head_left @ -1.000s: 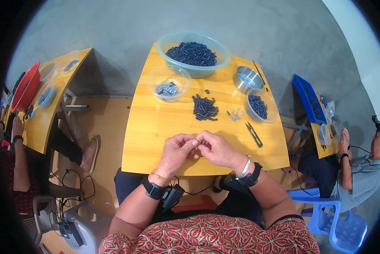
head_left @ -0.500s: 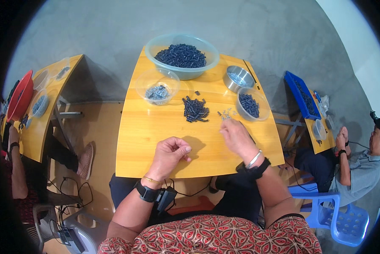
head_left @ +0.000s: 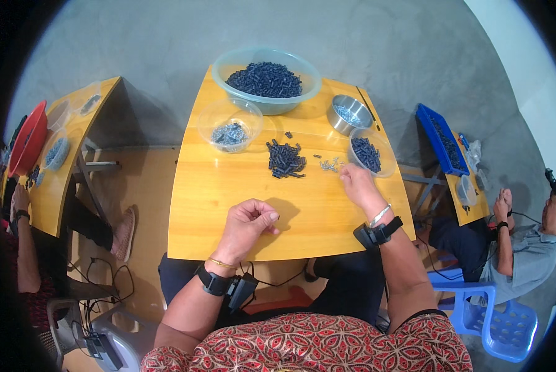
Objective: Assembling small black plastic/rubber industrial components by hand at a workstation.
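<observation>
Right hand at the scatter of small metal screws; left hand pinching one dark piece.

The small metal screws [head_left: 330,165] lie loose on the yellow table [head_left: 216,198], just right of the pile of dark plastic pieces [head_left: 285,159]. The right hand [head_left: 357,184] touches down at the screws' right edge, fingers curled low; whether it has hold of one cannot be told. The left hand [head_left: 247,223], nearer the table's front edge than the pile, is loosely closed with thumb and forefinger pinching a small dark piece [head_left: 274,216]. Beyond the pile sit a clear bowl of screws [head_left: 230,124], a large clear bowl of dark pieces [head_left: 265,79], a steel cup [head_left: 349,113] and a small clear bowl [head_left: 367,152].
</observation>
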Demonstrator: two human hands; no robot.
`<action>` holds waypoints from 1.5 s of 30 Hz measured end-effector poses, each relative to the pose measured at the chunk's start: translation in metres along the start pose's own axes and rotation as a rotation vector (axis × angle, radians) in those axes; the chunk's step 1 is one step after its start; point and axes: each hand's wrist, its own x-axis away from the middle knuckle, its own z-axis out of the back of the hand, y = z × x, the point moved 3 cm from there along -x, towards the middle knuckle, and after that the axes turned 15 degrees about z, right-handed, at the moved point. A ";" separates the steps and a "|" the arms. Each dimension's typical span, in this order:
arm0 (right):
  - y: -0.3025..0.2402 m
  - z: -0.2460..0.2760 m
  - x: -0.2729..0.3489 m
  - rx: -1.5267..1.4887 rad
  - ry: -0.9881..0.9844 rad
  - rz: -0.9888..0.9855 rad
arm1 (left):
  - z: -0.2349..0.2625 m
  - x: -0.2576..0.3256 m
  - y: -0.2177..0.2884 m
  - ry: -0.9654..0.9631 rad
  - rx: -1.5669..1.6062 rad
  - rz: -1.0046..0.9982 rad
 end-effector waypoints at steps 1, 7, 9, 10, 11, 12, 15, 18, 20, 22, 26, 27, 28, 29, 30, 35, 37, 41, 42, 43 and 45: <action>0.001 0.000 0.002 0.001 -0.002 -0.006 | 0.000 0.000 0.000 0.008 0.014 0.007; 0.004 0.000 -0.003 0.028 0.010 -0.055 | 0.002 -0.002 -0.003 -0.051 0.116 -0.005; 0.008 -0.004 -0.004 0.052 0.008 -0.035 | 0.002 0.000 -0.001 -0.040 0.109 0.002; 0.010 -0.005 -0.005 0.076 0.005 -0.016 | 0.001 0.000 -0.001 -0.030 0.103 0.010; 0.011 -0.006 -0.006 0.074 0.002 -0.017 | 0.001 0.000 -0.001 -0.028 0.105 0.012; 0.011 -0.008 -0.008 0.082 -0.010 -0.018 | 0.001 0.000 -0.001 -0.033 0.112 0.004; 0.006 -0.010 -0.013 0.098 -0.051 -0.011 | 0.003 -0.002 -0.003 -0.048 0.129 -0.012; -0.001 -0.010 -0.016 0.118 -0.115 -0.034 | 0.002 -0.001 -0.003 -0.064 0.135 -0.017; -0.002 -0.010 -0.016 0.131 -0.151 -0.068 | 0.002 -0.002 -0.003 -0.072 0.133 -0.014; -0.003 -0.011 -0.015 0.138 -0.188 -0.084 | 0.002 -0.002 -0.004 -0.080 0.137 -0.003; -0.007 -0.009 -0.014 0.152 -0.219 -0.090 | 0.000 0.000 -0.004 -0.081 0.135 0.010; -0.008 -0.009 -0.014 0.149 -0.206 -0.076 | 0.000 -0.001 -0.005 -0.094 0.154 0.018; -0.008 -0.009 -0.014 0.146 -0.193 -0.062 | 0.000 -0.001 -0.005 -0.107 0.173 0.026; -0.005 -0.011 -0.013 0.145 -0.195 -0.060 | 0.000 0.000 -0.005 -0.105 0.175 0.025; 0.001 -0.012 -0.011 0.097 -0.157 -0.065 | -0.002 0.000 -0.005 -0.115 0.202 0.043; 0.015 -0.014 -0.006 0.006 -0.037 -0.081 | -0.003 0.000 -0.004 -0.111 0.273 0.079; 0.011 -0.013 -0.009 0.011 -0.020 -0.043 | -0.002 0.001 -0.003 -0.111 0.287 0.076; 0.002 -0.014 -0.013 0.048 0.014 0.021 | -0.003 0.000 -0.004 -0.099 0.291 0.073; 0.000 -0.014 -0.014 0.026 0.036 0.027 | -0.003 0.000 -0.005 -0.088 0.289 0.077; -0.002 -0.015 -0.014 0.005 0.057 0.033 | -0.002 0.000 -0.006 -0.077 0.286 0.081; -0.001 -0.015 -0.014 -0.029 0.056 0.057 | -0.002 0.000 -0.006 -0.081 0.283 0.082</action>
